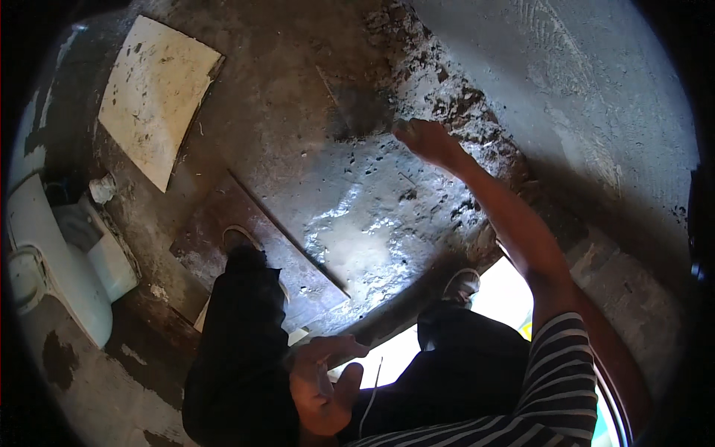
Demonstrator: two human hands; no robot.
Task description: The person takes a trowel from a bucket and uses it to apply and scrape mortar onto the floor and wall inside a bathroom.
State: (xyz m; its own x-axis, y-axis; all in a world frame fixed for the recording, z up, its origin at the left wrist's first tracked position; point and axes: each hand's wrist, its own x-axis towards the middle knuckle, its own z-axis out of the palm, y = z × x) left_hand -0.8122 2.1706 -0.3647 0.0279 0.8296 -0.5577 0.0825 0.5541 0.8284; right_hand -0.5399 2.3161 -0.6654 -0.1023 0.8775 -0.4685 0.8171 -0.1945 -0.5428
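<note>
My right hand is stretched out low over the floor, closed around the handle of a trowel. The trowel's dark, pointed blade lies flat against the wet grey mortar, just left of the rubble strip along the wall. Close to my body, beside my knee, my left hand holds nothing; its fingers are loosely bent and the thumb stands apart. A dark board rests on the mortar under one of my feet.
Rough broken mortar runs along the foot of the grey plastered wall at the right. A pale stained board lies far left. White ceramic sanitary ware sits at the left edge. Bright light enters by my other shoe.
</note>
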